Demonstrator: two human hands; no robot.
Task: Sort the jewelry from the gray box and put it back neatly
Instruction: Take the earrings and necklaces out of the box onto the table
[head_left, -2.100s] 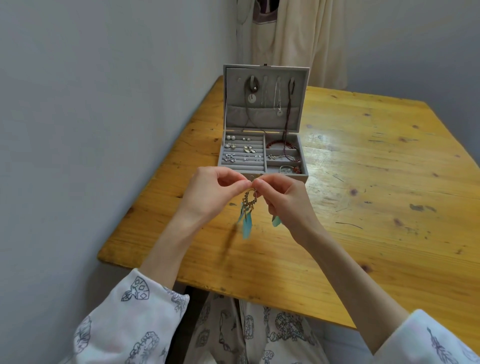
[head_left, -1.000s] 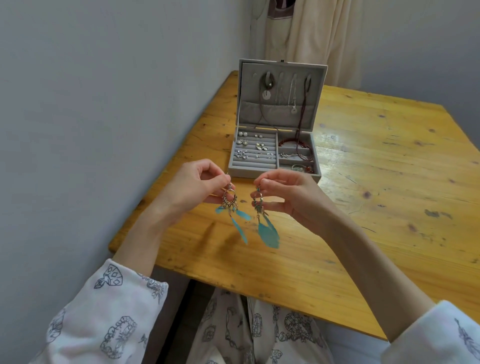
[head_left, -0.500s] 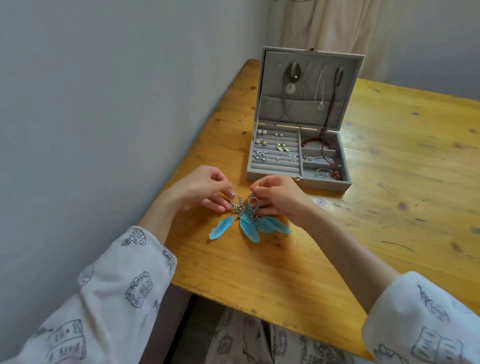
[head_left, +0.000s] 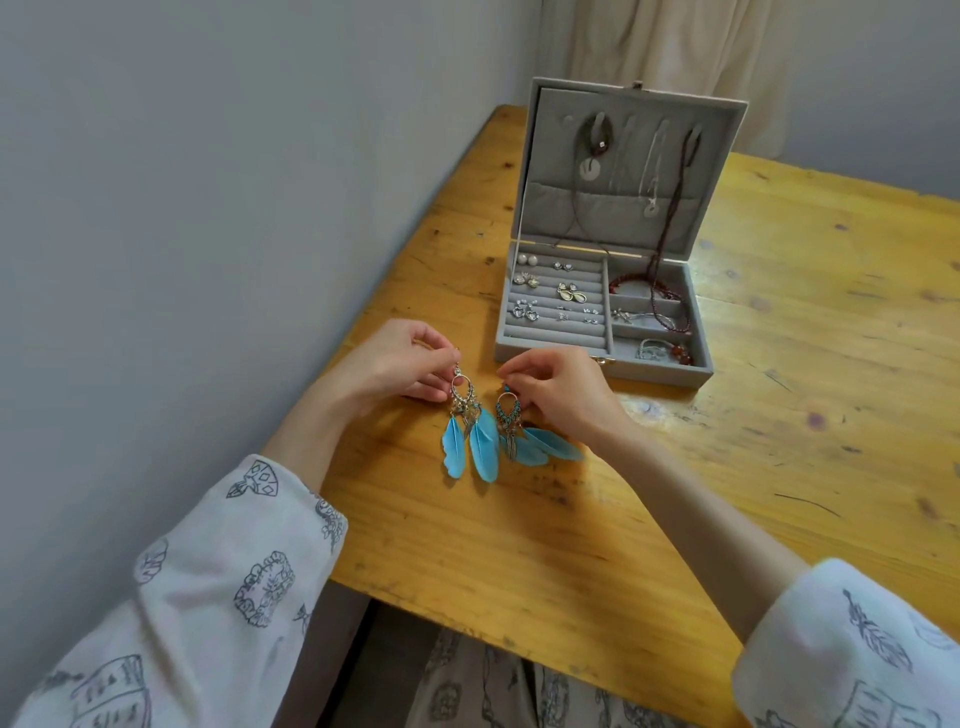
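**Desk:** What are the hands doing?

**Photographer:** The left hand (head_left: 400, 364) is pinching the hook of one feather earring (head_left: 470, 431) between thumb and fingertips, its blue feathers lying on the wooden table (head_left: 779, 467). The right hand (head_left: 558, 387) is curling round the top of the second feather earring (head_left: 524, 431), whose feathers are fanning out to the right on the wood. The two earrings are lying just beside each other, near the table's front edge.

**Desk:** And the box?

**Photographer:** The gray box (head_left: 602, 358) is sitting open just beyond the hands, its lid (head_left: 722, 171) standing upright. Necklaces (head_left: 654, 171) are hanging inside the lid. Small earrings (head_left: 558, 293) are resting in the ridged left compartment; a red bracelet (head_left: 631, 283) and other pieces are lying in the right-hand compartments.

**Desk:** Anything else?

**Photographer:** Patterned white sleeves (head_left: 208, 597) are showing on both arms, and a pale wall (head_left: 208, 208) is running along the table's left side.
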